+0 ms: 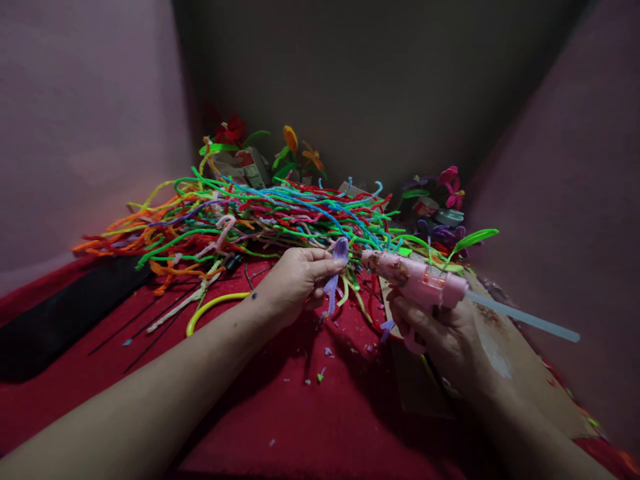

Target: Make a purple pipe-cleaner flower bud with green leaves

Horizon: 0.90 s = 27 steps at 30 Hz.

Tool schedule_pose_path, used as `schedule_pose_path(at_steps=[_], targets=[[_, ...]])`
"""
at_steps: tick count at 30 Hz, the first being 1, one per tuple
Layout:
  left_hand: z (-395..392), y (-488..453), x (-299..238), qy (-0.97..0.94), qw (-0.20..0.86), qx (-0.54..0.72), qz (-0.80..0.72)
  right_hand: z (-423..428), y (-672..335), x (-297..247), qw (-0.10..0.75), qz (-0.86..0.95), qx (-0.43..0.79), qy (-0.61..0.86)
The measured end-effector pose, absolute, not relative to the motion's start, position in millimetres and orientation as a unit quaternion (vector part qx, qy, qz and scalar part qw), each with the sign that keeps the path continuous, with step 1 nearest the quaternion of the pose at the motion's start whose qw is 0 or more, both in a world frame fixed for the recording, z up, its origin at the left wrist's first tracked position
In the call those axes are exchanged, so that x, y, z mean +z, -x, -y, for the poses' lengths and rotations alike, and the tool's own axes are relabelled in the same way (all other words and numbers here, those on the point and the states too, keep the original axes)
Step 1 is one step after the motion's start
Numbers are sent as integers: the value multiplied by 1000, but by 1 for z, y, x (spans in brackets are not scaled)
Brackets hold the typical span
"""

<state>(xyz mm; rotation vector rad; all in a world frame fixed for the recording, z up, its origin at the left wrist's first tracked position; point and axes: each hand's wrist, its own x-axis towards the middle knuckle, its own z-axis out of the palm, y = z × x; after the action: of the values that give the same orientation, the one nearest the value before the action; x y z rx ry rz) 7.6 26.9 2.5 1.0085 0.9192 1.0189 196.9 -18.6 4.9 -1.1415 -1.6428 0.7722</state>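
— Whereabouts of the purple piece [341, 251]?
— Pinched fast in the left hand [303, 273], roughly upright along its length.
— And from the right hand [444, 325]?
— Just leftward, beyond the front end [369, 259] of the pink glue gun [417, 280], itself clamped in that hand and aimed across at the piece.

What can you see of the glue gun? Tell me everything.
The glue gun is pink and plastic-looking, with brownish stains toward its front end. A pale, translucent glue stick juts from its back, slanting down to the picture's right. The right hand grips its handle, holding it up, front end pointing toward the purple strip in the left hand. Whether the tip touches the strip, or the trigger is pressed, I can't tell.
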Motion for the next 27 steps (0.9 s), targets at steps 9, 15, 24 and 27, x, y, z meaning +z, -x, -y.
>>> schedule_pose_path(at_steps=[9, 15, 24, 27], targets=[[-26, -7, 3, -449, 666, 442, -399, 19, -195, 5, 475, 666, 350, 457], [-25, -7, 4, -460, 654, 446, -402, 18, -197, 3, 461, 653, 366, 476], [-26, -6, 3, -468, 639, 459, -403, 19, -197, 7, 462, 688, 308, 467], [-27, -7, 3, -466, 640, 457, -405, 20, -194, 12, 462, 691, 302, 467]])
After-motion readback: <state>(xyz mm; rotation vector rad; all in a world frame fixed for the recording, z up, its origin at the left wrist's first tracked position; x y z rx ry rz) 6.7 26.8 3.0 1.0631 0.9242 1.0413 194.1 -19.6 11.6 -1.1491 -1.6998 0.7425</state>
